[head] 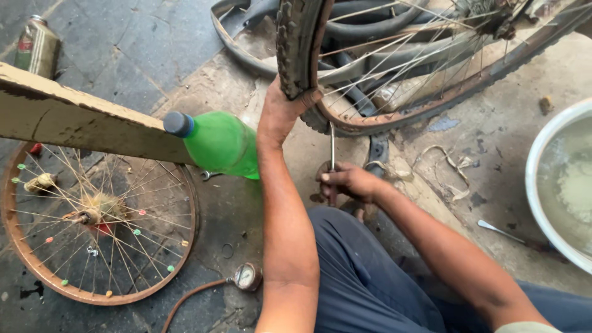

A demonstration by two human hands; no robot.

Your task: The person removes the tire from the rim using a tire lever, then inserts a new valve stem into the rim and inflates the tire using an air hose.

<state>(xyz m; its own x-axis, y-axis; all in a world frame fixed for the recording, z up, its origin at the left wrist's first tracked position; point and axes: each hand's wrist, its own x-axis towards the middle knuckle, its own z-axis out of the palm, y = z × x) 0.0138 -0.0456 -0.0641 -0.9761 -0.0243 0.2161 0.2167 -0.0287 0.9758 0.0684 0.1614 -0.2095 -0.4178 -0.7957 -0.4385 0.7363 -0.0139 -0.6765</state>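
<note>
My left hand (pixel 285 103) grips the knobby black tyre (pixel 295 46) of a bicycle wheel (pixel 425 98) that stands upright in front of me. Its rusty rim and thin spokes fill the top of the view. My right hand (pixel 349 182) is closed around a slim metal tyre lever (pixel 332 145), whose hooked upper end reaches to the rim's lower edge, just beside my left hand. A loose black inner tube (pixel 364 28) lies behind the wheel on the ground.
A green plastic bottle (pixel 219 143) with a dark cap lies left of my left arm, beside a worn wooden plank (pixel 80 117). A bare rusty rim (pixel 98 222) lies lower left, a pressure gauge (pixel 247 277) with hose below. A metal basin (pixel 558 185) of water stands right.
</note>
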